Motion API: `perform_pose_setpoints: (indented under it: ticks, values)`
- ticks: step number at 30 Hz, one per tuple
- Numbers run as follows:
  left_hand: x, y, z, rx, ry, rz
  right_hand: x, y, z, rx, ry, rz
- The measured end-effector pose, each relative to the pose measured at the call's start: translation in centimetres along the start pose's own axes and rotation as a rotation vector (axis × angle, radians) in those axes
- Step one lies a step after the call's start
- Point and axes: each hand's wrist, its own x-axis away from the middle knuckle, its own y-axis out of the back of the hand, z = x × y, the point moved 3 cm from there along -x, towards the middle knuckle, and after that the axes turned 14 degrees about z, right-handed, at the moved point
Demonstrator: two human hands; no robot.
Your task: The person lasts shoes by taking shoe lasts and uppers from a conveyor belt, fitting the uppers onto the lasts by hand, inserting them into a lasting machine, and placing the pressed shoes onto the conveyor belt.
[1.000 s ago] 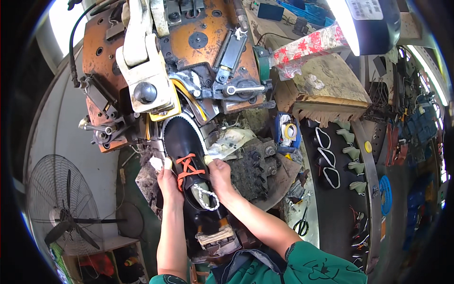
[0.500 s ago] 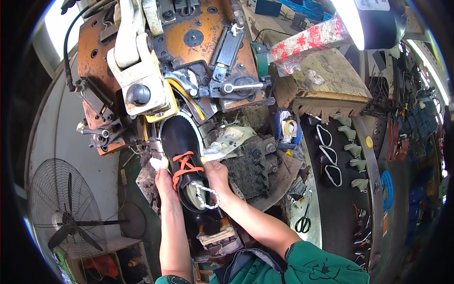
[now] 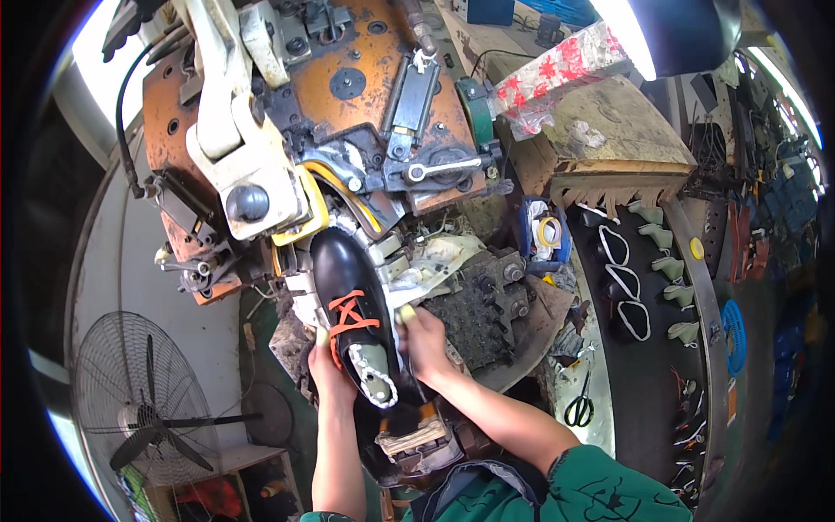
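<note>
A black shoe upper (image 3: 338,261) with orange laces crossed over its front is stretched on a pale green last (image 3: 371,361), with white cord along the heel end. Its toe points away from me, under the yellow-edged pad (image 3: 304,213) of a large orange machine (image 3: 322,83). My left hand (image 3: 332,374) closes on the shoe's left side near the heel, and its thumb tip has a pale cover. On the opposite side my right hand (image 3: 424,345) grips the edge, its thumb pale-tipped too. The fingers beneath the shoe are hidden.
Right of the machine, a dark belt (image 3: 639,365) carries white-rimmed dark pieces and several pale green lasts (image 3: 670,270). Black scissors (image 3: 580,404) lie on the ledge beside it. A blue basket (image 3: 546,235) holds tape. A caged fan (image 3: 143,418) stands at left, a lamp (image 3: 687,35) above.
My view has shifted slightly. Both hands and the shoe have come toward me, away from the pad. The pale rim round the toe no longer shows there, and the heel cord's loose loop now lies flatter.
</note>
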Motion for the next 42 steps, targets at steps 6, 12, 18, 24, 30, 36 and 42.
perform_pose_setpoints:
  ticks: [6, 12, 18, 24, 30, 36, 42]
  values:
    - [6.4, 26.0, 15.7, -0.543, 0.408, 0.333, 3.7, 3.2, 0.8, 0.015, -0.153, 0.098]
    - [8.9, 21.2, 19.5, -0.707, 0.505, 0.434, 5.2, 6.4, 3.4, 0.093, -0.075, 0.133]
    - [11.2, 21.1, 15.2, -0.892, 0.342, 0.402, 6.9, 6.2, 4.9, 0.085, -0.029, 0.223]
    - [16.9, 19.8, 9.3, -1.218, 0.351, 0.168, 8.8, 6.5, 5.4, 0.072, -0.045, 0.284]
    - [23.0, 4.4, -6.0, -1.401, 0.121, -0.185, 12.7, 7.1, 8.0, 0.063, -0.011, 0.408]
    - [22.6, -3.2, -10.7, -0.969, -0.365, -0.212, 20.4, 2.9, 10.0, 0.022, -0.006, 0.906]
    - [14.6, -17.1, -3.0, -1.142, -0.486, 0.105, 20.6, 8.0, 11.3, -0.267, -0.24, 0.983]
